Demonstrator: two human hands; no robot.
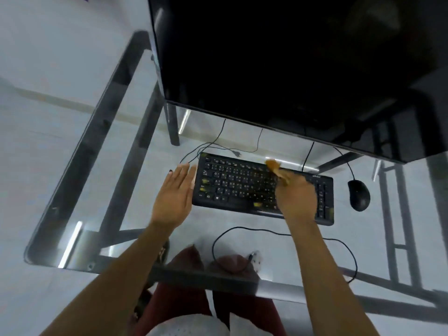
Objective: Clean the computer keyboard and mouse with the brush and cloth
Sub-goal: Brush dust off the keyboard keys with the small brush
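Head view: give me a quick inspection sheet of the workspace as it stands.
Surface: glass desk on a dark metal frame.
Job's things: keyboard flat on the glass; mouse to its right, untouched; brush over the top key rows, blurred; cloth not seen.
Clutter: nothing seen.
Grippers: left hand open at the keyboard's left edge; right hand grips the brush.
Cables: loose cable looping near the front edge; others behind the keyboard.
Surroundings: dark monitor; pale floor.

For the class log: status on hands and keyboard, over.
Left hand open beside keyboard. Right hand grips brush over keys. Mouse untouched.
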